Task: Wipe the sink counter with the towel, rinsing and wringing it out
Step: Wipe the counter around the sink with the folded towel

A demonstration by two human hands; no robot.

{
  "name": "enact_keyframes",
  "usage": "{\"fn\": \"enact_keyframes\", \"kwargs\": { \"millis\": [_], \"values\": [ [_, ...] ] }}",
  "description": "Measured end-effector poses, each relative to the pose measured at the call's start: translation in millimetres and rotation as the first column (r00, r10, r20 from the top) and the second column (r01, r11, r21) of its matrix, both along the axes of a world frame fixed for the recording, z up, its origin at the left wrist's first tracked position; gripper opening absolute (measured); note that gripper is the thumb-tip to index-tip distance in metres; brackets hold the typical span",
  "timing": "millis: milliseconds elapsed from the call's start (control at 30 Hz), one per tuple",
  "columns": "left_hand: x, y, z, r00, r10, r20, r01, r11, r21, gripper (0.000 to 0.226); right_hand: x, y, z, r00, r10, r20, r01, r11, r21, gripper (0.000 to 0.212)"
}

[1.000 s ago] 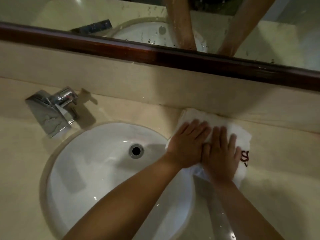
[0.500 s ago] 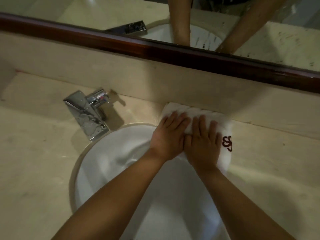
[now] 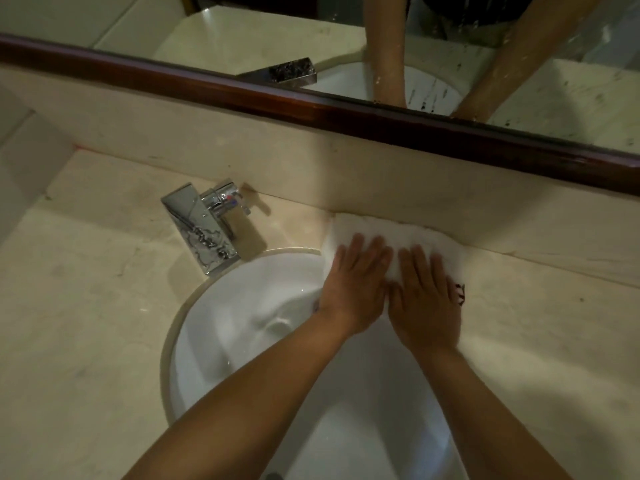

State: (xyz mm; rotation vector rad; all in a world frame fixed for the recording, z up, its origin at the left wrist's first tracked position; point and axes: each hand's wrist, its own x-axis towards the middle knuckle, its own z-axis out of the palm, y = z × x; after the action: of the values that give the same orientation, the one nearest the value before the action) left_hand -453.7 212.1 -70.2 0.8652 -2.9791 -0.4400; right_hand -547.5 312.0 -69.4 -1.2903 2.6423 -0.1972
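Fingers [image 3: 367, 252] of both hands flat, pressing white towel [image 3: 367, 228], counter [image 3: 536, 306] behind sink [image 3: 242, 306]

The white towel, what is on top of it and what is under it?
On the folded white cloth towel lie the left hand and right hand, flat, side by side. Under it is the beige stone counter; the part beneath the towel is hidden.

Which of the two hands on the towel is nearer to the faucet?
The left hand. It presses the towel at the basin's rim, on the faucet side; the right hand lies beyond it, by the red embroidery.
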Motion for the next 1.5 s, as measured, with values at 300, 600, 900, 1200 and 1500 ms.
{"fn": "enact_keyframes", "kwargs": {
  "millis": [300,600,900,1200,1500],
  "values": [
    [7,-28,-12,0.98,-0.077,-0.182,0.072,0.997,-0.032,0.051,9,-17,-1,0.995,-0.096,-0.009,0.096,0.995,0.023,0.061],
    [64,-82,-16,0.984,0.069,-0.166,-0.081,0.995,-0.067,0.055,56,-88,-6,0.998,0.063,-0.01,-0.063,0.996,-0.065,0.06],
    [109,-111,-25,0.926,0.269,-0.265,-0.326,0.925,-0.198,0.051,91,-141,-4,0.965,0.257,0.042,-0.257,0.966,-0.021,0.068],
    [123,-86,-13,0.939,0.334,0.079,-0.338,0.939,0.057,0.07,68,-102,-15,0.892,0.434,-0.129,-0.446,0.89,-0.089,0.078],
    [116,-79,-10,0.974,0.161,-0.158,-0.195,0.954,-0.227,0.064,40,-71,-4,0.851,0.469,-0.238,-0.514,0.837,-0.189,0.038]
  ]
}}
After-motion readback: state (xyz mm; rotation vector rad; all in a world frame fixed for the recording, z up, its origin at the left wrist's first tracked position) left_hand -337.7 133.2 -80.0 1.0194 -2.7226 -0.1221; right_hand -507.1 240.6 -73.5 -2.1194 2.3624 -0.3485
